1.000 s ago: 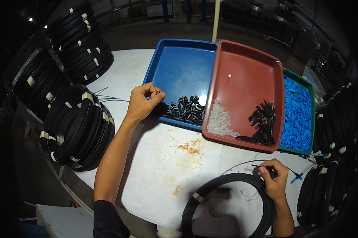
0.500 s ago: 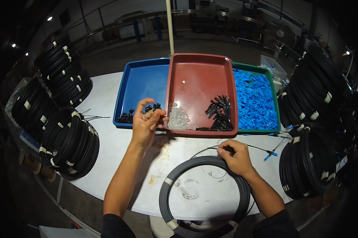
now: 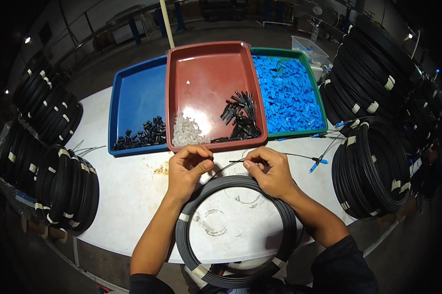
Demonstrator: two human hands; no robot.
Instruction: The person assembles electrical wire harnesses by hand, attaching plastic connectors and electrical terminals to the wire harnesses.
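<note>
My right hand is closed on a thin black cable, whose dark end sticks out to the left of the fingers. Facing it, my left hand is pinched, with a small black part just showing at its fingertips; its shape is mostly hidden. Below both hands lies a coil of grey-black cable, bound with pale tape, reaching over the table's near edge. To the right of my right hand, a thin cable leads to blue connectors on the table.
Across the white table stand a blue tray with black parts, a red tray with clear pieces and black sleeves, and a green tray full of blue connectors. Taped cable coils stack at left and right.
My left hand has come down from over the trays towards my right hand, and its fingers face the cable end. The view has shifted, so the trays appear further left and higher.
</note>
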